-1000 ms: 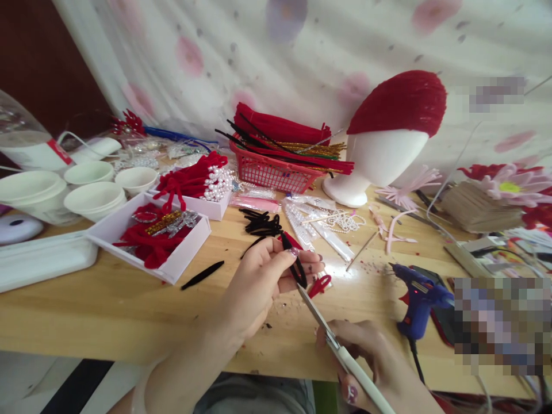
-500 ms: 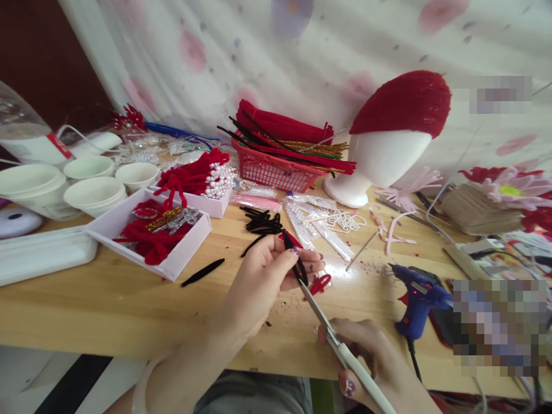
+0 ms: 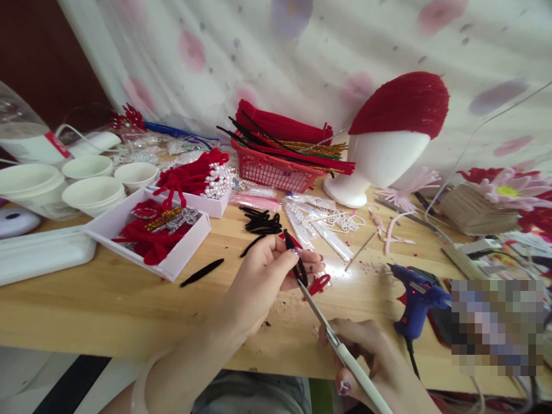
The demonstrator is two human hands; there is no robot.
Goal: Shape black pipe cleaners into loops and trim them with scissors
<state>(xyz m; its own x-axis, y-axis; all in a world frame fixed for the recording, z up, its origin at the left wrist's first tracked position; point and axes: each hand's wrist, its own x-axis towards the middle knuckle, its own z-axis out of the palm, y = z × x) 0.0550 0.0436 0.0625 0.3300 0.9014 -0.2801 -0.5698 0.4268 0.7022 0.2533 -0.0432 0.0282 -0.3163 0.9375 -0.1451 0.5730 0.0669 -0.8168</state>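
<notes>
Left hand (image 3: pixel 263 282) pinches a black pipe cleaner (image 3: pixel 296 265); right hand (image 3: pixel 375 362) grips scissors (image 3: pixel 332 336), blades nearly closed at its six-o'clock end. Risk: nicked fingertips (image 3: pixel 317 260), being close.

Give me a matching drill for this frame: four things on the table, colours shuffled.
Things:
1. glue gun
2. basket
3. foam head
4. strip pinched in the left hand

Colours:
A. white
B. black
C. blue
D. red

Pairs: 1-C, 2-D, 3-A, 4-B. The right hand holds scissors, tip at the strip.
</notes>
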